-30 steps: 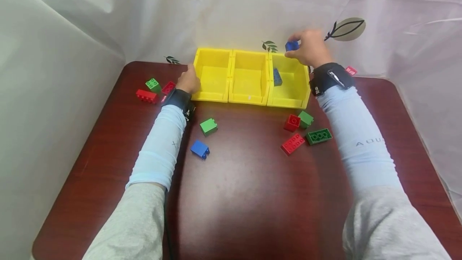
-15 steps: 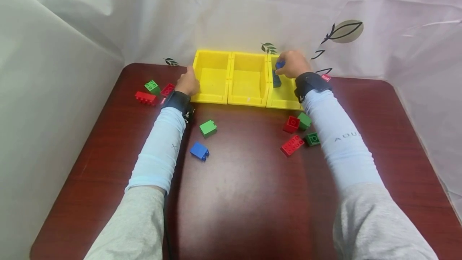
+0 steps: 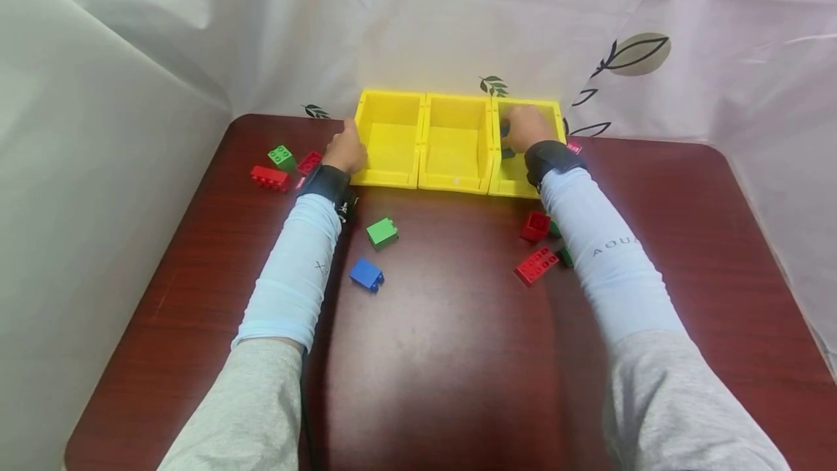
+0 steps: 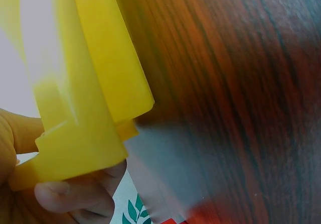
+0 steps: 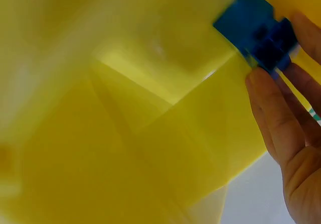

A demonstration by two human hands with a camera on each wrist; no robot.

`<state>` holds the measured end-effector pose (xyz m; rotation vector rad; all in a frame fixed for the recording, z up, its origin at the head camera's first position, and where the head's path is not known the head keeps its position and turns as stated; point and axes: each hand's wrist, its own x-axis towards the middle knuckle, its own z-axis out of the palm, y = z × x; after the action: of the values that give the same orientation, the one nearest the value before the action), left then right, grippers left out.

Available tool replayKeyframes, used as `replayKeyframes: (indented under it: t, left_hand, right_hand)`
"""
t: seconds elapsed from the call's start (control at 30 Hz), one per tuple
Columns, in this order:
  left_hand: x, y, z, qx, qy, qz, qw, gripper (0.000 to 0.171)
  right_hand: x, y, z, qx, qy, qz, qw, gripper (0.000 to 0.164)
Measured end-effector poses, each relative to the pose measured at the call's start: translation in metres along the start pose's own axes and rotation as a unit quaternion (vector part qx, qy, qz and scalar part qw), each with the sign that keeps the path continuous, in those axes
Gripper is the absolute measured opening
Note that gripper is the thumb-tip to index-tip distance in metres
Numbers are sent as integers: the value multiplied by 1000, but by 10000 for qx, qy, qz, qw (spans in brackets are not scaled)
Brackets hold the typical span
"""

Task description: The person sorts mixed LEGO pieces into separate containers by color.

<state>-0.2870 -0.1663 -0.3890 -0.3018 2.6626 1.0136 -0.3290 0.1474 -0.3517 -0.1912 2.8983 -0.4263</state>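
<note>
Three yellow bins (image 3: pixel 455 182) stand side by side against the back curtain. My left hand (image 3: pixel 346 150) grips the outer wall of the left bin (image 3: pixel 386 177), its thumb and fingers on either side of the yellow rim (image 4: pixel 83 161) in the left wrist view. Down inside the right bin (image 3: pixel 516 187) is my right hand (image 3: pixel 527 129). In the right wrist view that hand pinches a blue toy brick (image 5: pixel 248 20) at its studded end. Another blue brick (image 3: pixel 508 154) lies in the same bin, partly hidden by the hand.
Left of the bins lie a green brick (image 3: pixel 282 157) and two red bricks (image 3: pixel 269 178). In front are a light green brick (image 3: pixel 382 232) and a blue brick (image 3: pixel 367 275). Two more red bricks (image 3: pixel 536 265) sit near the right forearm, which partly covers green ones.
My right hand has carried the blue brick from above the right bin's back edge down into that bin. The left hand has kept its grip on the left bin.
</note>
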Motion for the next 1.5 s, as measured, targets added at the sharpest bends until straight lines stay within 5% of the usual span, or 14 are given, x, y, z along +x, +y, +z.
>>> replayKeyframes:
  t: [0.6,1.07,1.23,1.5]
  left_hand:
    - [-7,0,-6,-25,30,-17,10000,50]
    - [-2,-1,-1,61,79,88,9999,49]
    - [1,-3,-1,141,101,162,9997,49]
    - [5,-5,-1,98,67,137,9998,52]
  right_hand:
    - [-4,-5,7,101,275,29,9996,38]
    - [-4,0,14,-304,579,-179,9977,26]
    - [-13,-2,12,-650,794,-401,9939,25]
    - [-49,-8,1,-799,585,-582,9934,47]
